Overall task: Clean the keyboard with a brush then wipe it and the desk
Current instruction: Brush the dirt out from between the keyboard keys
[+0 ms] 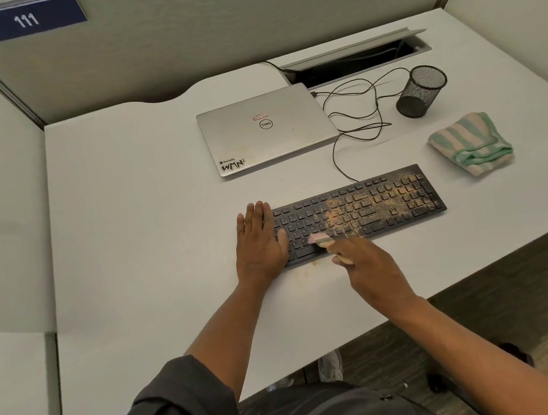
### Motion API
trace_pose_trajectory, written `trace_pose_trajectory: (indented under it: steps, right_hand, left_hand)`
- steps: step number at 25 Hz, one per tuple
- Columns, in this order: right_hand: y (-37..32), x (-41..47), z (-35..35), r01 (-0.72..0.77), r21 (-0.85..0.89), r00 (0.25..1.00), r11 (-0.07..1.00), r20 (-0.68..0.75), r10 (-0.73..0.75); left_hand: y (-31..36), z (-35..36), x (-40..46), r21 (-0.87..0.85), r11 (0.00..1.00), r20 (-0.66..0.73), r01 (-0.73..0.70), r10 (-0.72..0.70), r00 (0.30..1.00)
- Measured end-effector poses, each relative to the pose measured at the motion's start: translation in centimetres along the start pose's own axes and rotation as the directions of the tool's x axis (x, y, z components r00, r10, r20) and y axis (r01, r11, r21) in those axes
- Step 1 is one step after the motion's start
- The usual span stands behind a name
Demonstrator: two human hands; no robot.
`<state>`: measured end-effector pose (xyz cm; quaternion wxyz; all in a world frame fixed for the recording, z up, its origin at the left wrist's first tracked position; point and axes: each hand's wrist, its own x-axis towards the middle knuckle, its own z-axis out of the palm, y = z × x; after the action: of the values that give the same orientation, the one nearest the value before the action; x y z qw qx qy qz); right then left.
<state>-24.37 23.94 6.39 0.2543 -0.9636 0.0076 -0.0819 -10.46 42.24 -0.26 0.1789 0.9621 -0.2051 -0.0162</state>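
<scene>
**deskrat:** So where was the keyboard point(357, 212) sitting? On the desk point(136, 224) itself, near the front edge and a bit right of middle, turned at a slight angle. Black, and its middle and right keys were covered in tan crumbs point(379, 203).

**mopsy:** And the hands?

**deskrat:** Left hand point(258, 240) lay flat, fingers straight, with its palm on the desk by the keyboard's left end and the thumb over the keys there. Right hand point(364, 261) was at the front edge of the keyboard, fingers curled round a small brush point(319, 239), whose pink bristles touched the lower-left keys. That part was blurry, so I couldn't make out the exact grip.

**mopsy:** Any mess off the keyboard?

**deskrat:** Yep, a faint orange smudge point(308, 270) on the desk right in front of it, between the two hands.

**mopsy:** What else was around?

**deskrat:** A striped green and cream cloth point(470, 145) folded up just right of the keyboard, not touching it. Behind were a closed silver laptop point(264, 129), a black mesh cup point(421, 91) and a loopy black cable point(351, 118) running to the keyboard's back edge.
</scene>
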Motion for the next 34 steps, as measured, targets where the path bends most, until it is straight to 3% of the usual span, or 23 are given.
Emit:
trace_pose_trajectory:
  steps: [3, 9, 15, 20, 26, 30, 34]
  right_hand:
    - [1.9, 0.7, -1.0, -0.173, 0.057, 0.982, 0.983, -0.068, 0.177]
    - [0.3, 0.0, -1.0, -0.034, 0.110, 0.999, 0.993, 0.021, 0.032]
    - [-0.3, 0.0, -0.7, -0.125, 0.024, 0.989, 0.992, -0.080, 0.127]
    - [-1.4, 3.0, -2.2, -0.202, 0.175, 0.967, 0.963, -0.119, 0.225]
    - [-1.4, 8.7, -4.3, -0.327, -0.025, 0.934, 0.945, 0.143, 0.328]
    - [-1.9, 10.8, -5.3, -0.365, 0.070, 0.928, 0.928, 0.111, 0.356]
    - [-1.4, 10.3, -4.5, -0.386, 0.009, 0.900, 0.923, 0.224, 0.374]
  left_hand:
    - [0.0, 0.0, 0.0, 0.009, 1.000, 0.001, 0.004, -0.004, 1.000]
    - [0.0, -0.1, 0.1, 0.018, 1.000, 0.022, 0.010, -0.010, 1.000]
    - [0.1, 0.0, 0.0, 0.025, 1.000, 0.023, 0.011, -0.011, 1.000]
    - [0.0, -0.1, 0.0, 0.025, 1.000, 0.025, 0.014, -0.015, 1.000]
    - [0.1, -0.1, 0.0, 0.019, 1.000, 0.025, 0.015, -0.016, 1.000]
    - [0.0, 0.0, 0.0, 0.025, 1.000, 0.019, 0.013, -0.013, 1.000]
    - [0.1, 0.0, 0.0, 0.021, 1.000, 0.011, 0.010, -0.010, 1.000]
